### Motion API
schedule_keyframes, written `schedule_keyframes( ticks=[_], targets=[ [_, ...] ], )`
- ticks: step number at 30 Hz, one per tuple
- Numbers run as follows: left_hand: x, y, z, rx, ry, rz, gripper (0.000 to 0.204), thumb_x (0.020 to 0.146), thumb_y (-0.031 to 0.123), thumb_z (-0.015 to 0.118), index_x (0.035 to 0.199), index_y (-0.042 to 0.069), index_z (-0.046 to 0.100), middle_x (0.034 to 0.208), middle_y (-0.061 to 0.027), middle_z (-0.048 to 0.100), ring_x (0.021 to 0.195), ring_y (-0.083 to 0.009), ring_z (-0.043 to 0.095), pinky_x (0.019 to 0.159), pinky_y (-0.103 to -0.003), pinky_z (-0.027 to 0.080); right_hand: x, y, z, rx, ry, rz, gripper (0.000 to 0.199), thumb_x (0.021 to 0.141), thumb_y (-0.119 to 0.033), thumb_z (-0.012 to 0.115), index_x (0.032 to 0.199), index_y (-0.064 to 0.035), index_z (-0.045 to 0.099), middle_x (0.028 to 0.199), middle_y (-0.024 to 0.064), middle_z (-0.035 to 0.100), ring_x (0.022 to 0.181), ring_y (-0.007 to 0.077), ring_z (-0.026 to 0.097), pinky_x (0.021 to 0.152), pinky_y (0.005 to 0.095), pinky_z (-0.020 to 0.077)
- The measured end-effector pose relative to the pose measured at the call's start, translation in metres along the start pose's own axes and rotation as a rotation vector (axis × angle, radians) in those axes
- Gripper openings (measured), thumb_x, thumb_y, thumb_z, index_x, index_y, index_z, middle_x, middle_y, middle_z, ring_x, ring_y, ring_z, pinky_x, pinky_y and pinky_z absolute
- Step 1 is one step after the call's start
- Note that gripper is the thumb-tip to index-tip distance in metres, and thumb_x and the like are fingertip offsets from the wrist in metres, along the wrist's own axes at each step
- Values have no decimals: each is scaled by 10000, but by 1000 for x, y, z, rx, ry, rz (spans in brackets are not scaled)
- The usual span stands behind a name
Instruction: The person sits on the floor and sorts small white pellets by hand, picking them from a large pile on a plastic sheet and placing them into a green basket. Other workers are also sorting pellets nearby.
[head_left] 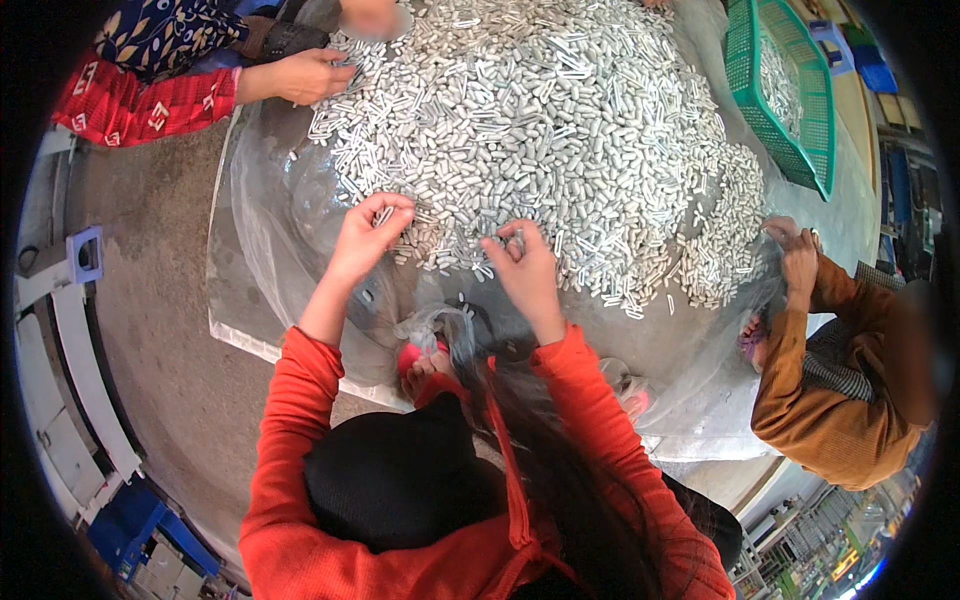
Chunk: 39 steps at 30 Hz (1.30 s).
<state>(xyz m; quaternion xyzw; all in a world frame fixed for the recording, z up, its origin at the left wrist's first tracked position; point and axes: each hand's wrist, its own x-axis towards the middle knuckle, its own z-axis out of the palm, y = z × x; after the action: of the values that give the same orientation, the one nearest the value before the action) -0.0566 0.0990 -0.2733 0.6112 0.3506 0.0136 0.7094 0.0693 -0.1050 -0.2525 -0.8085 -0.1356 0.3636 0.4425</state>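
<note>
Silvery tubes (560, 120) heaped on plastic sheeting (270, 230), apparently over concrete.

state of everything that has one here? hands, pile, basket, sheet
left hand: pinched shut on small metal pieces, at pile edge
right hand: closed on metal pieces
metal pieces pile: loose heap, spread out
green basket: upright, partly filled
plastic sheet: flat under pile, crumpled at edges

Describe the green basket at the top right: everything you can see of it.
The green basket is a rectangular crate that looks like plastic, its walls an open lattice mesh under a solid rim. It sits tilted at the far right edge of the pile of small silvery metal pieces, on the clear plastic sheet. Some of the same silvery pieces lie inside. No hand touches it.
</note>
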Motion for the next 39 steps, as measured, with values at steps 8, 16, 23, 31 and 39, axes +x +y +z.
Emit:
schedule_keyframes(
  ticks=[8,16,23,31,39],
  targets=[
    [6,-9,17,863,168,555,270,725,141,724,949,46,607,762,-99,576,626,-192,553,567,-285,443,13,19,30,-369,280,-418,287,720,-199,723,898,-28,578,802,118,615,693,273,593,589,356,466],
    [-7,8,9,-659,-212,-37,132,845,180,582,845,65,517,820,-25,504,712,-127,496,609,-216,403,15,20,0,667,-46,-20,120,871,-118,599,940,-22,617,681,-29,515,615,51,452,552,186,368],
    [-20,7,27,-814,-384,-125,166,866,221,521,844,59,497,799,-61,511,698,-143,508,599,-268,454,5,17,-18,555,-50,-1,175,885,-95,573,1051,-38,566,756,-8,557,645,64,493,574,196,400],
    [-24,-18,63,599,166,105,290,745,289,720,794,11,657,690,-139,628,599,-219,598,584,-336,470,-3,10,-28,1056,-282,181,121,882,-40,539,1002,-48,524,893,48,589,753,93,545,634,222,439],
    [-12,-34,72,563,251,181,185,753,191,704,792,22,641,700,-117,614,577,-209,586,566,-315,467,13,15,19,-163,157,-555,287,770,-78,653,1006,-51,492,944,114,584,833,237,583,690,333,461]
  ],
)
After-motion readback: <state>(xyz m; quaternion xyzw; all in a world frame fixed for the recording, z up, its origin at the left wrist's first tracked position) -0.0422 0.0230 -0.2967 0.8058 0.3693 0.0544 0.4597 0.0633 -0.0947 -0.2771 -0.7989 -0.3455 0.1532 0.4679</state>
